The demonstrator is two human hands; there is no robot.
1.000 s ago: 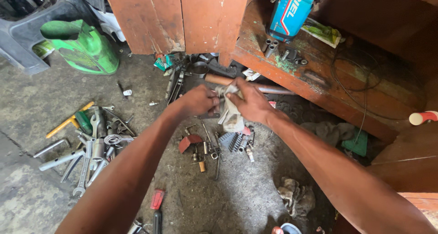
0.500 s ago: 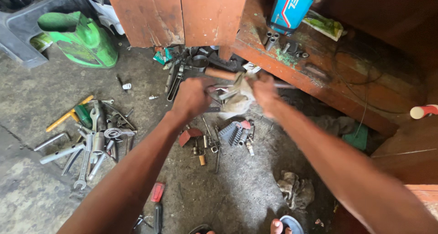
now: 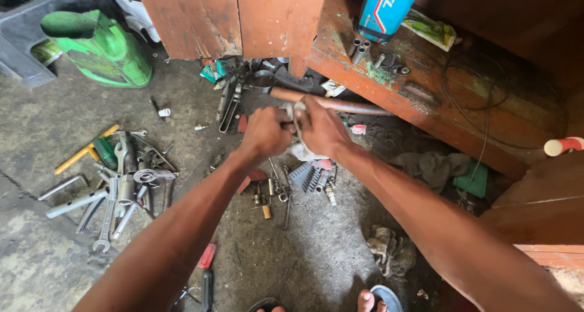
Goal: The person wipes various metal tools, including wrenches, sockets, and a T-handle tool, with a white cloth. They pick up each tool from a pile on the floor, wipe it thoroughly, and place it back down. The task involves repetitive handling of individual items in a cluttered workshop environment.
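My left hand (image 3: 264, 131) and my right hand (image 3: 321, 128) are closed side by side around a pale rag (image 3: 298, 149), held above the concrete floor. The rag bunches between the two fists and hangs a little below them. What the rag may wrap is hidden by my fingers. Just beyond my hands a long brown rod (image 3: 340, 105) lies on the floor along the foot of the wooden bench (image 3: 420, 93).
A pile of spanners and sockets (image 3: 115, 178) lies at the left, small metal parts (image 3: 304, 181) under my hands. A green jug (image 3: 106, 47) stands far left. A blue can (image 3: 384, 7) sits on the bench. Rags (image 3: 389, 248) and my sandalled foot (image 3: 374, 300) are near.
My hands have come together on the rag after being slightly apart half a second ago. The view has shifted a little toward the bench.
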